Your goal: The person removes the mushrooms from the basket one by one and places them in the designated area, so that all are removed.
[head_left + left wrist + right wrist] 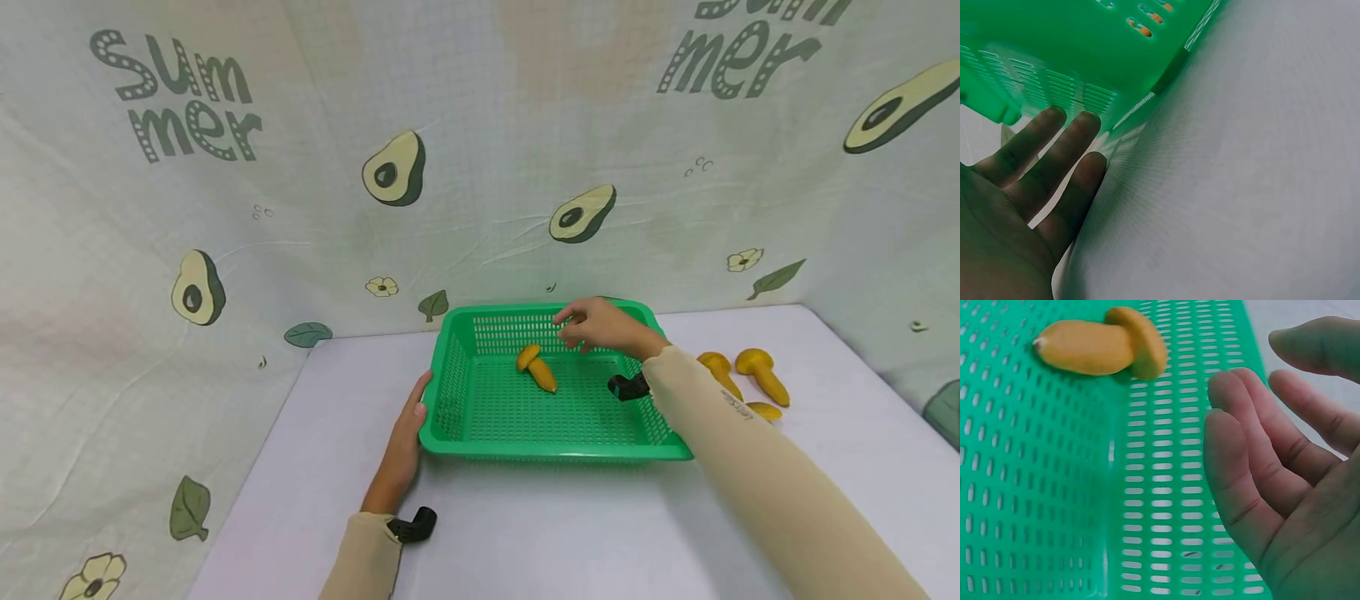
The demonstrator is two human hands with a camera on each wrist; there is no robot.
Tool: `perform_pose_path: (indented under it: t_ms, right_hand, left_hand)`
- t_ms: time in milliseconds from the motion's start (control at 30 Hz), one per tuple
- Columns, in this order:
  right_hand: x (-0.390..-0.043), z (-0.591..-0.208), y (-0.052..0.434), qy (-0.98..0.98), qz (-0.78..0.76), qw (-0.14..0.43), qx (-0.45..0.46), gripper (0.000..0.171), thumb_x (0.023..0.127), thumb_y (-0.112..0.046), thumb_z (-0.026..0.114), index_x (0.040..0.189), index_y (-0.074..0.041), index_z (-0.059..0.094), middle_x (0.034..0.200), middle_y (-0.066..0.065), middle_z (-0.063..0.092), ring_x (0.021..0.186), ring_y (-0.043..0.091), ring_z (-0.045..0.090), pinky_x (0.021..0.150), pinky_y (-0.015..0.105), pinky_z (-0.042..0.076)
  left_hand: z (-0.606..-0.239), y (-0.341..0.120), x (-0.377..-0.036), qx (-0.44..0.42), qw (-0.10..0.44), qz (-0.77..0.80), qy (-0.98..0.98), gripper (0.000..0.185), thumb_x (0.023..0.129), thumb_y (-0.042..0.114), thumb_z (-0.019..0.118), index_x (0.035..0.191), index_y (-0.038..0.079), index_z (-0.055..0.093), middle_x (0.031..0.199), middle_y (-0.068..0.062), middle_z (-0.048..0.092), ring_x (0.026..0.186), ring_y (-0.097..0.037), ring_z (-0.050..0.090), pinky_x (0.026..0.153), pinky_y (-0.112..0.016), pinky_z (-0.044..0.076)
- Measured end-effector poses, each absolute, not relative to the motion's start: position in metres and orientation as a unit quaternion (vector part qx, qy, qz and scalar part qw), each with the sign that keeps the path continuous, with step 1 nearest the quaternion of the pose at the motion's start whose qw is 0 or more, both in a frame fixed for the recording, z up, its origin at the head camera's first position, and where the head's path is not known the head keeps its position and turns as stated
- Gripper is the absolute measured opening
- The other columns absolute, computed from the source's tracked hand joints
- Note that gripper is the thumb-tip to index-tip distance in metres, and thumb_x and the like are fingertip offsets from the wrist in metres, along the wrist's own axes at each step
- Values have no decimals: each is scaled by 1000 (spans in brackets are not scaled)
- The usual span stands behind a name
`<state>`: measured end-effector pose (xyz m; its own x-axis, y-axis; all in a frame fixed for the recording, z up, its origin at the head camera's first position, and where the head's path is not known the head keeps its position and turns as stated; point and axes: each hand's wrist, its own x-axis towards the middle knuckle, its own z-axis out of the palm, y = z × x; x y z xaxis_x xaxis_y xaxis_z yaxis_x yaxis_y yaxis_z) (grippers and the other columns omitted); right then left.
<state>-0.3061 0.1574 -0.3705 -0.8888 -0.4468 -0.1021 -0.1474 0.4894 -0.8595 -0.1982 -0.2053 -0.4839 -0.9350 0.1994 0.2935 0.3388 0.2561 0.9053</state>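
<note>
A green plastic basket [555, 451] with slotted walls stands on the table. One yellow-orange mushroom [543, 375] lies in it, left of its middle; the same mushroom shows beside the slotted wall in the right wrist view. My right hand [598, 323] hovers over the basket's far side, fingers loosely bent and holding nothing. At the basket's left side is my left hand [403, 437], touching the outer edge near the front corner. Its fingers [1054, 153] reach out fairly straight along the basket's outside, low by the tabletop.
Several more yellow-orange mushrooms lie on the white table [540, 533] right of the basket, among them one whole mushroom [763, 375] and another [718, 371] partly behind my right sleeve. A printed cloth [480, 108] with avocados hangs close behind the basket.
</note>
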Motion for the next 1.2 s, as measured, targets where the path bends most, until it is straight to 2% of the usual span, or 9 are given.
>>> perform_pose_path:
  t_ms: [100, 233, 367, 467, 600, 900, 1067, 1200]
  right_hand:
    - [-310, -374, 153, 853, -463, 167, -174, 43, 99, -16, 61, 136, 5, 55, 116, 23, 65, 105, 42, 63, 79, 43, 57]
    - [-314, -378, 148, 855, -456, 174, -177, 42, 100, -15, 61, 135, 6, 55, 118, 25, 64, 106, 42, 63, 80, 44, 56]
    - [-314, -379, 145, 855, -455, 171, -181, 41, 100, -14, 61, 135, 5, 55, 119, 26, 64, 103, 40, 64, 79, 44, 56]
    - [-315, -380, 142, 856, -452, 171, -183, 41, 100, -14, 61, 135, 6, 54, 117, 25, 64, 102, 40, 64, 82, 49, 55]
    - [-318, -384, 138, 855, -446, 185, -187, 41, 99, -12, 60, 136, 5, 54, 114, 23, 64, 103, 43, 62, 84, 55, 54]
    - [-324, -399, 127, 859, -408, 232, -203, 53, 96, -11, 66, 146, -1, 49, 119, 18, 67, 98, 32, 67, 78, 47, 57]
    - [-322, -403, 122, 863, -396, 237, -208, 59, 95, -9, 66, 150, -5, 45, 110, 14, 69, 90, 27, 66, 73, 49, 55]
    - [-322, -407, 119, 871, -373, 235, -219, 63, 93, -11, 67, 152, -7, 43, 109, 12, 69, 87, 23, 65, 71, 46, 56]
  left_hand:
    - [-483, -205, -198, -167, 58, -586, -791, 51, 111, 32, 23, 161, 20, 22, 165, 0, 20, 151, -21, 13, 119, -54, 9]
    - [-468, -200, -191, -159, 42, -588, -792, 52, 111, 24, 21, 161, 11, 19, 165, -7, 18, 151, -25, 12, 119, -54, 9]
    - [-468, -201, -191, -165, 48, -588, -790, 52, 111, 29, 23, 161, 15, 21, 165, -4, 19, 152, -24, 12, 119, -55, 8]
    - [-481, -205, -198, -171, 62, -586, -789, 53, 111, 37, 23, 161, 22, 22, 165, 1, 20, 151, -21, 12, 119, -55, 8]
    - [-482, -206, -198, -169, 63, -586, -790, 53, 111, 38, 23, 161, 23, 22, 165, 1, 19, 151, -21, 12, 119, -56, 8]
    - [-480, -205, -197, -162, 58, -590, -789, 51, 111, 32, 23, 161, 19, 22, 165, -1, 19, 151, -21, 12, 120, -54, 8]
    - [-478, -204, -197, -152, 42, -599, -785, 52, 111, 25, 22, 161, 11, 19, 166, -8, 16, 152, -26, 10, 119, -55, 7]
    - [-478, -204, -196, -150, 40, -598, -786, 52, 111, 27, 22, 161, 14, 20, 166, -6, 17, 152, -25, 10, 119, -56, 7]
